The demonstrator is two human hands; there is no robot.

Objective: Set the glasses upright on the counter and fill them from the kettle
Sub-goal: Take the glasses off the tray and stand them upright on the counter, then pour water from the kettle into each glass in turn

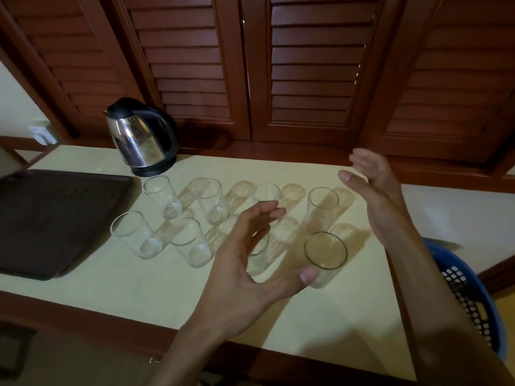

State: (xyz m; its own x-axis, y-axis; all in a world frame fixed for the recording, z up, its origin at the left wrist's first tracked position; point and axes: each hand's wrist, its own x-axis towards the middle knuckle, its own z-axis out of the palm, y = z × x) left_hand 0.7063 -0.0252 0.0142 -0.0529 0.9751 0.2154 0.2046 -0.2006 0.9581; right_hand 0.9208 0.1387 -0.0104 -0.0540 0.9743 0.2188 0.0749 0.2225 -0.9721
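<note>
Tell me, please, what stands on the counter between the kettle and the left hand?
In the head view, upright empty glasses stand between the kettle and the left hand: one near the kettle's base, another beside it, and one nearer the hand.

We face dark reddish-brown louvred wooden shutters (306,65) behind a pale cream table (320,316) edged in dark wood, under dim warm light.

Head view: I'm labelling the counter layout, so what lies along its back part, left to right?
Dark rectangular tray → steel electric kettle with black handle → back row of clear drinking glasses → open right hand → blue plastic basket.
</note>
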